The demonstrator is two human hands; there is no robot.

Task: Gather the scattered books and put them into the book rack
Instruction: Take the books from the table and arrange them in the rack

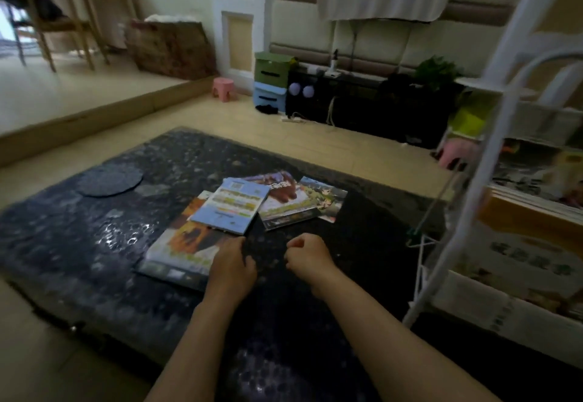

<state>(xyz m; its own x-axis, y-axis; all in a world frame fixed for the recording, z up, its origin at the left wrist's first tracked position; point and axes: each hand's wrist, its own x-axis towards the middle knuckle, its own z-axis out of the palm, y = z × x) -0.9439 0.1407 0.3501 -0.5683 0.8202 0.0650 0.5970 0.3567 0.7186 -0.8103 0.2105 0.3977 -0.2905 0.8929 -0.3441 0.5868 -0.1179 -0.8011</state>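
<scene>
dark mat (94, 237) holds overlapping books (232, 206), left hand (232, 264) hiding one corner.

A dark speckled mat (94, 243) spreads beneath the left grip (232, 262) and right grip (307, 256). On it, ahead and left of the left grip, lies a round grey pad (108, 180). Far beyond both stand a pink stool (223, 87), a green box (273, 68) stacked on a blue box (268, 97), and a woven basket (170, 48).
</scene>
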